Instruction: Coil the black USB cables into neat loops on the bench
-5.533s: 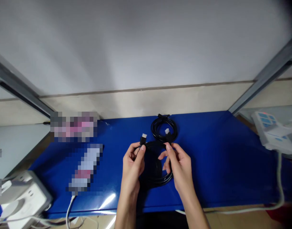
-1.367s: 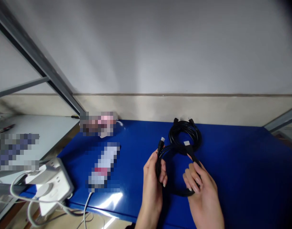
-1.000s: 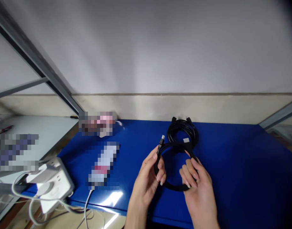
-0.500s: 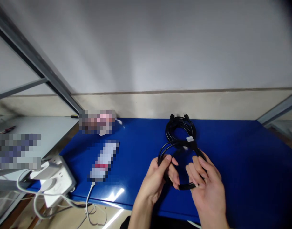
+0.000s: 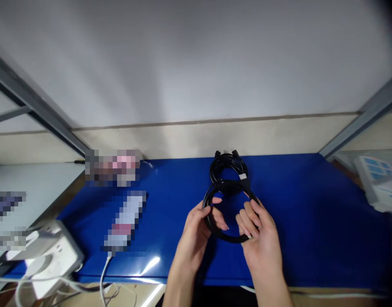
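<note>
Between my hands is a black cable (image 5: 226, 238) wound into a round coil, held just above the blue tabletop. My left hand (image 5: 200, 226) grips the coil's left side, thumb on the near face and fingers reaching inside the loop. On the right side, my right hand (image 5: 256, 221) has its fingers curled round the strands. A thicker black connector with a white label (image 5: 243, 176) sits at the coil's upper right, above my right hand. Just behind lies a second black coiled cable (image 5: 229, 162) with plug ends pointing towards the wall, partly overlapped by the held coil.
A phone-like blurred device (image 5: 125, 221) lies left on the blue table (image 5: 170, 192), with a white cord attached. A white power strip (image 5: 55, 256) with chargers stands at the left edge. A pinkish blurred item (image 5: 122, 166) sits near the wall. A white-and-blue package (image 5: 378, 179) is at far right.
The loose strands at the coil's upper left now lie together in a tidier ring. Both hands keep their hold. The view has shifted to the right.
</note>
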The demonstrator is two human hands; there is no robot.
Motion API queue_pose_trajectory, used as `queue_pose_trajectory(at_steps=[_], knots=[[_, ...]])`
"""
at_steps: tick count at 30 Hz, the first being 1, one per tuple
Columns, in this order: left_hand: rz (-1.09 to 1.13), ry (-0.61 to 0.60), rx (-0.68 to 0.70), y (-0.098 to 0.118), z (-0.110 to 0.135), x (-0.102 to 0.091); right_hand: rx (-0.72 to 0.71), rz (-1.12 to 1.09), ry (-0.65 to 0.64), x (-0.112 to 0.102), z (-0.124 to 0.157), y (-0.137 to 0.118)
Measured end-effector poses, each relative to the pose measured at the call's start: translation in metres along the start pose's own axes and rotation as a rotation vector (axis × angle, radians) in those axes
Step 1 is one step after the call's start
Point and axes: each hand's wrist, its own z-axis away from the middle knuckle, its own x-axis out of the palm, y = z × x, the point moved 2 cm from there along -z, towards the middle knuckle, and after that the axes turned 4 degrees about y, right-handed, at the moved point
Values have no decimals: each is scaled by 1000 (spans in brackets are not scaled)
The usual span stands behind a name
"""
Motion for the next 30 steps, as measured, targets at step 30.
queue_pose_trajectory(at_steps=[30], knots=[[452,81,178,13,9,5,-283,432,-57,-2,-2,27]])
